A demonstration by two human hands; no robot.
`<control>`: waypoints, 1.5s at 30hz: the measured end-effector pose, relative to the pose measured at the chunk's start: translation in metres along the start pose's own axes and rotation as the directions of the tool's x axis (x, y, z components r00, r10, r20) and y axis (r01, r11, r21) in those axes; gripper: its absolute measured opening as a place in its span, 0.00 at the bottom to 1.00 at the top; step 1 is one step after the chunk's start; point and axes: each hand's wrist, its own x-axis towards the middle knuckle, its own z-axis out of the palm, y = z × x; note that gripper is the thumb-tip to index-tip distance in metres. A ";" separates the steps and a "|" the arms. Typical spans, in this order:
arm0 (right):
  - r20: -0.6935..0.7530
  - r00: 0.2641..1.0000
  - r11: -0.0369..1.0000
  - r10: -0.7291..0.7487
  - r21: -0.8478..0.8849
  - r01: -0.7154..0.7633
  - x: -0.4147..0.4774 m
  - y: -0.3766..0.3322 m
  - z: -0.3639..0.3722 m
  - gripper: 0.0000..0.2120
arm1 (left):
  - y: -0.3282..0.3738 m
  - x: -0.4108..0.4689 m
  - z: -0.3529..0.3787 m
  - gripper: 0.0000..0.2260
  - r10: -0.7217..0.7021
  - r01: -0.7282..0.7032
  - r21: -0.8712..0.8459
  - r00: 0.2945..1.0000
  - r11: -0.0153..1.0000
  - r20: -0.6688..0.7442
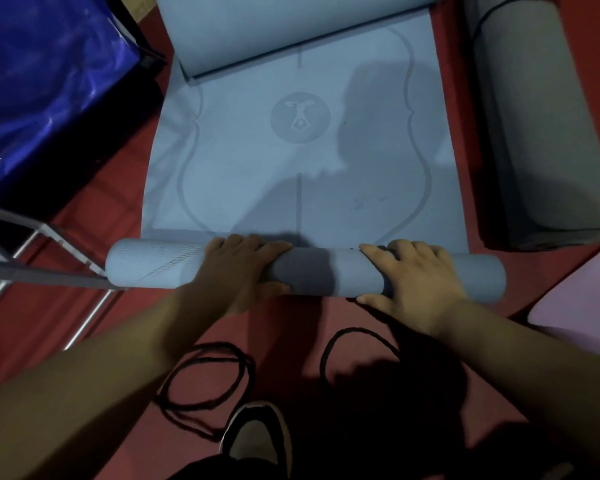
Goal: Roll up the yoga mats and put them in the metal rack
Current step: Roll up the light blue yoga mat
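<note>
Just right of the metal rack [49, 261], the blue mat [257, 174] lies partly rolled on the floor [291, 327] — left hand [243, 271] and right hand [420, 282] each wrapped over the roll, thumbs on its near side. Likely fault: unequal pushing would skew the roll into a cone, and a slack grip would let it spring open.

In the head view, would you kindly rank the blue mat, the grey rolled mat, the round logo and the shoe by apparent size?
1. blue mat
2. grey rolled mat
3. round logo and shoe look alike; the shoe sits nearer, so unranked.
</note>
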 end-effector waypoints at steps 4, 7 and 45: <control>0.106 0.994 0.999 -0.003 0.034 0.000 0.012 0.006 -0.012 0.38 | 0.006 -0.008 0.009 0.36 -0.011 0.014 0.034 0.996 0.999 -0.092; 0.182 0.983 0.997 -0.010 0.081 -0.005 0.023 0.011 -0.021 0.38 | 0.010 -0.013 0.016 0.36 -0.041 0.050 0.067 0.990 0.997 -0.134; 0.124 0.986 0.994 0.107 -0.034 -0.104 0.032 0.005 -0.020 0.41 | 0.012 0.006 0.016 0.36 -0.097 0.101 0.036 0.991 0.994 -0.089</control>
